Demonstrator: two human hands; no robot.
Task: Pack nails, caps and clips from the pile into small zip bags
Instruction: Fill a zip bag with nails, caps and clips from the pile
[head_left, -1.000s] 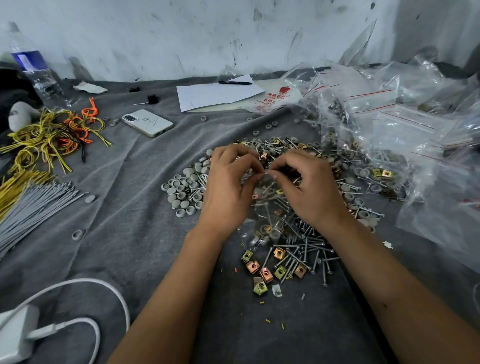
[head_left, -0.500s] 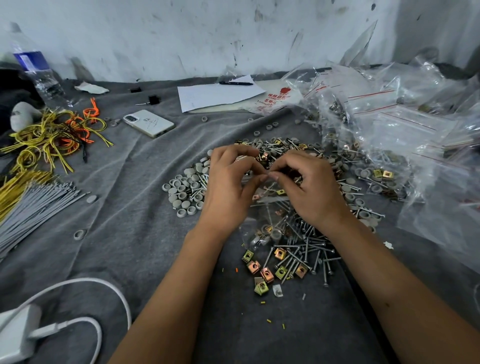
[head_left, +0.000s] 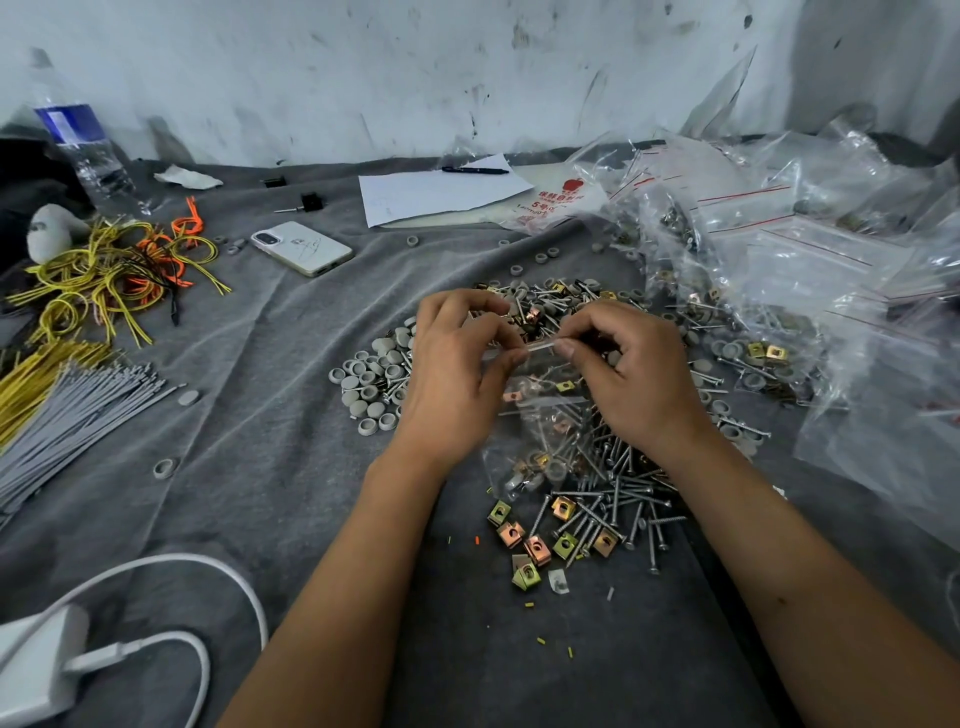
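- Left hand and right hand raised close together over the pile, fingers curled.
- Between them a small clear zip bag, pinched at its top strip by left thumb and forefinger on one side, right thumb and forefinger on the other.
- Bag hanging down from the strip, bottom resting on the pile; inside, some screws, gold clips and a grey cap visible through the plastic.
- Whether the strip is fully pressed closed: cannot tell.
- Loose nails spread under and in front of the hands on the grey cloth covering the desk.
- Gold clips in a small group at the near edge of the nails.
- Grey caps heaped just left of the left hand.
- Heap of clear zip bags with red lines at the right, some already holding metal parts.
- Further back, white phone, sheet of paper with a pen.
- At the left, yellow and orange ties, grey ties, water bottle; white charger with cable near the corner.
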